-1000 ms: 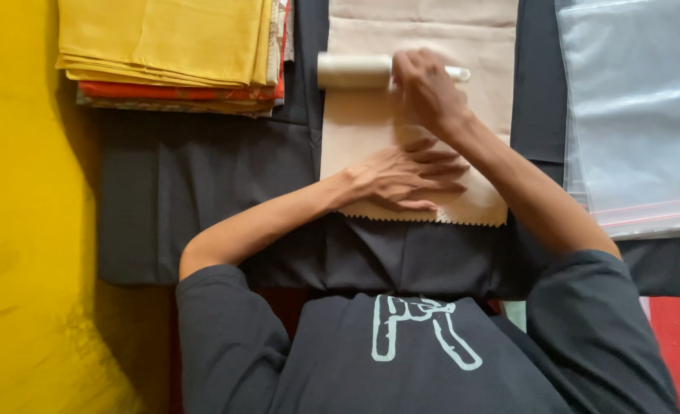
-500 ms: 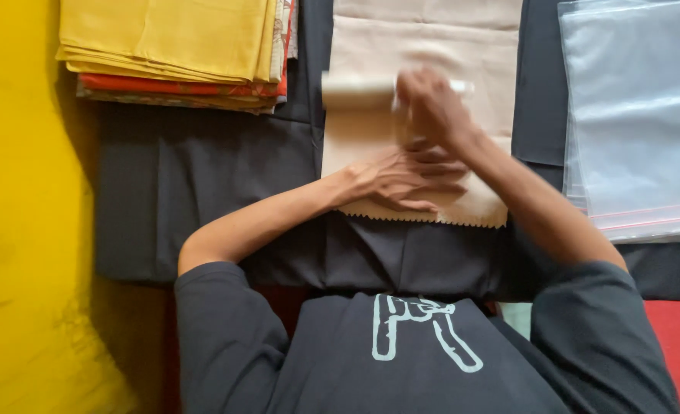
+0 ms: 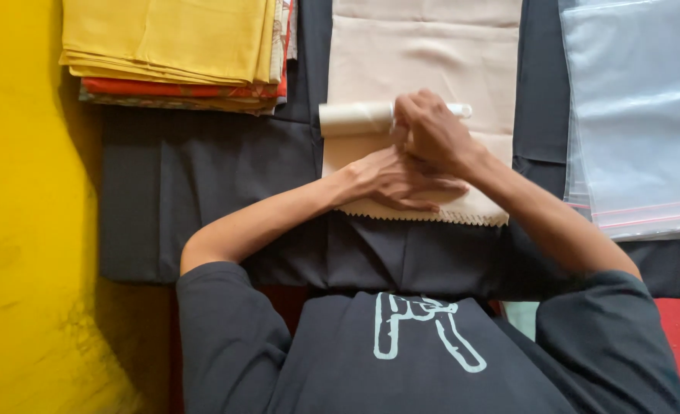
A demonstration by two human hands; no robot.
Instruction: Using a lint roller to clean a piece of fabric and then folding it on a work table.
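- Head view, looking straight down: a yellow floor [image 3: 18, 230] fills the left side, and a dark cloth [image 3: 202, 199] is spread over it as a work surface, which keeps the fabric on it off the bare floor.
- A clear plastic bag [image 3: 639, 115] lies flat at the right edge of the dark cloth, apart from the hands.
- The beige fabric [image 3: 424, 54] lies flat down the middle of the dark cloth, its zigzag-cut near edge just in front of the person; laid out smooth, it gives the roller an even surface.
- A stack of folded fabrics [image 3: 171, 46], yellow on top with orange and patterned layers under it, sits at the upper left, well clear of the beige piece.
- The left hand [image 3: 393, 180] lies flat on the near end of the beige fabric, fingers spread and straight, holding nothing; pressed down like this, it looks to pin the fabric so that it does not slide.
- The right hand [image 3: 432, 134] is closed in a fist around the handle of a lint roller [image 3: 355, 119], just beyond the left hand.
- The roller's pale drum lies crosswise on the fabric, touching it, with the handle tip showing past the knuckles.
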